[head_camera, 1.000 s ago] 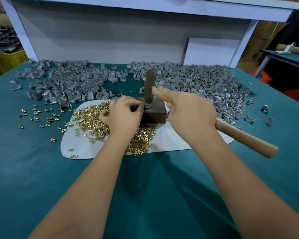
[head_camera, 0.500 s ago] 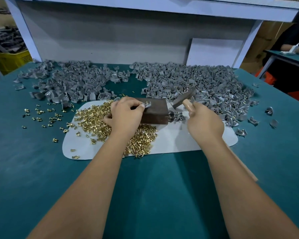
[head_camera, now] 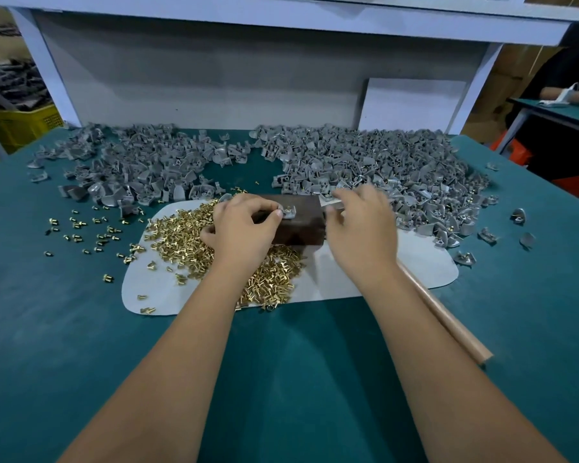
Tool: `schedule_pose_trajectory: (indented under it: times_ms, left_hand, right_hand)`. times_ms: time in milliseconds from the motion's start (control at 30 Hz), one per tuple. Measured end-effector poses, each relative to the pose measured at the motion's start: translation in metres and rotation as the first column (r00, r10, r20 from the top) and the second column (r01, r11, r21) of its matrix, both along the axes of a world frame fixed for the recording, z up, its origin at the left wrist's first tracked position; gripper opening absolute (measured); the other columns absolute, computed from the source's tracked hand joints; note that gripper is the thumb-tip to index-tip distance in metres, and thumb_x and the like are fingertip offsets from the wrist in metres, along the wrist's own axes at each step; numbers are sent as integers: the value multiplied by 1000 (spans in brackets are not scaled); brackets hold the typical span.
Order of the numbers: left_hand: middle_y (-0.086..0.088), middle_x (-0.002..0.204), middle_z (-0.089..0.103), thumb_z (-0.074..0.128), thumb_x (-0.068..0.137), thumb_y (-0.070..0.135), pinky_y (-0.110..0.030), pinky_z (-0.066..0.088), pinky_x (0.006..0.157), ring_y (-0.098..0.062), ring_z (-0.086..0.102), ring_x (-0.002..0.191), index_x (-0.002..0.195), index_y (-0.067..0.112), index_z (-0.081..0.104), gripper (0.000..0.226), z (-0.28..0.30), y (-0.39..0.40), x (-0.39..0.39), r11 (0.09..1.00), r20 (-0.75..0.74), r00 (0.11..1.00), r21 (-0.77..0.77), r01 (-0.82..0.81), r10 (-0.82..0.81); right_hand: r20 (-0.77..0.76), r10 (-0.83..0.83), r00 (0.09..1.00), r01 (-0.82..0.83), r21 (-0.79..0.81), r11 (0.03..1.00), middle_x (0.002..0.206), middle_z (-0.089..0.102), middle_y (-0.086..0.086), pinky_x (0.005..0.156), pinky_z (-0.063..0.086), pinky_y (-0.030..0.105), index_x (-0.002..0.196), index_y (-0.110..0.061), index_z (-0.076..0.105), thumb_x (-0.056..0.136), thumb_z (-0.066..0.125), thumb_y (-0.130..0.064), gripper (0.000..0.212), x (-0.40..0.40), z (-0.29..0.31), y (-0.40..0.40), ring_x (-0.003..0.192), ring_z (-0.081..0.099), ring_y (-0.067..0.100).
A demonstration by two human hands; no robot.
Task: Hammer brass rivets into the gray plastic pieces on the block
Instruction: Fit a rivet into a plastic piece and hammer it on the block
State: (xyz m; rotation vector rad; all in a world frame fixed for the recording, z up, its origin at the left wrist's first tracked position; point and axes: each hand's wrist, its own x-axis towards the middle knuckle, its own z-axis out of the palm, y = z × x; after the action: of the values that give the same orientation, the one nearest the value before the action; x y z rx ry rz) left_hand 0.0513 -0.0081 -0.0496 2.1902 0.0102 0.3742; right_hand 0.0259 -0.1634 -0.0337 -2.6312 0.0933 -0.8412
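The bench (head_camera: 81, 329) is covered in teal and backed by a white frame (head_camera: 281, 15) with a gray panel (head_camera: 214, 81). Two broad heaps of gray pieces (head_camera: 365, 162) lie along its far side, one left and one right, with a gap of bare teal between them. Nearer, a white mat (head_camera: 425, 269) lies flat; on its left part sits a mound of rivets (head_camera: 181, 232), and more rivets lie scattered on the teal to the left of the mat.

Both forearms reach forward from the bottom edge and converge on the dark block (head_camera: 301, 225), which stands on the mat between the hands. The hammer's wooden handle (head_camera: 448, 325) runs from under the right wrist toward the near right; its head is hidden or blurred, so I cannot tell how it lies.

The left hand (head_camera: 241, 228) arches over the block's left end, wrist above the rivets, thumb and forefinger pinched on a small gray piece (head_camera: 288, 212) resting on the block's top, a brass rivet showing in it. The right hand (head_camera: 361, 228) is palm down at the block's right end, fingers stretched toward the right heap; it is motion-blurred, so whether its fingers are apart or clamped on anything cannot be told.
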Motion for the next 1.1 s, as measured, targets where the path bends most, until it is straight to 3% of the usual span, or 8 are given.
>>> schedule_pose_trajectory:
  times_ms: [367,533,633,800,867,967,1000,1100]
  left_hand:
    - [27,102,54,66,89,37,-36,21,86,-16,36,120,98,45,70,13,0,1,3,999,55,998,10,32,-33]
    - [22,114,58,61,92,29,-37,25,98,-13,36,123,111,40,69,23,1,3,5,997,59,997,-53,53,-50]
    - [22,113,59,57,94,25,-47,33,107,-12,41,120,109,39,70,24,3,10,7,997,69,996,-57,52,-48]
    - [20,110,65,54,97,14,-32,45,104,8,56,102,105,36,68,27,14,39,22,883,21,991,-458,-106,130]
    - [15,114,66,53,97,11,-26,45,102,1,59,104,110,30,67,27,16,57,35,842,0,981,-513,-166,194]
    - [8,127,61,50,96,4,-11,51,78,-6,64,94,127,24,62,38,16,72,58,933,-28,994,-343,-111,108]
    - [5,131,59,48,96,3,-19,55,77,-14,65,92,131,24,59,43,15,73,65,971,-44,998,-232,-60,51]
    - [-5,142,51,50,97,11,-49,42,106,-31,49,127,144,27,46,50,13,72,90,984,-139,985,126,123,-105]
  right_hand:
    - [-271,230,935,-222,63,973,99,66,-1,87,47,37,102,-21,69,89,63,-22,14,37,19,26,99,55,21]
    - [-20,-163,986,164,124,979,130,52,8,103,39,45,126,-18,56,94,56,-25,32,78,54,16,121,44,26]
    - [-9,-179,984,179,111,978,135,42,9,102,33,50,131,-23,51,92,55,-31,40,82,46,31,125,37,29]
    - [-8,-91,996,91,87,992,123,48,2,101,28,47,119,-27,60,89,56,-26,30,63,7,57,117,41,25]
    - [10,-30,1000,29,41,999,118,52,1,101,30,46,116,-25,62,90,54,-25,27,60,0,58,113,45,24]
    - [-24,58,998,-59,-51,997,111,57,0,95,35,41,114,-23,64,91,51,-26,27,57,-6,62,107,49,23]
    - [-35,73,997,-76,-100,992,108,58,0,93,36,40,111,-23,66,92,50,-27,26,54,-8,64,105,50,23]
    - [-39,103,994,-107,-156,982,102,60,-1,90,37,39,103,-22,69,91,48,-27,24,52,-11,66,101,50,23]
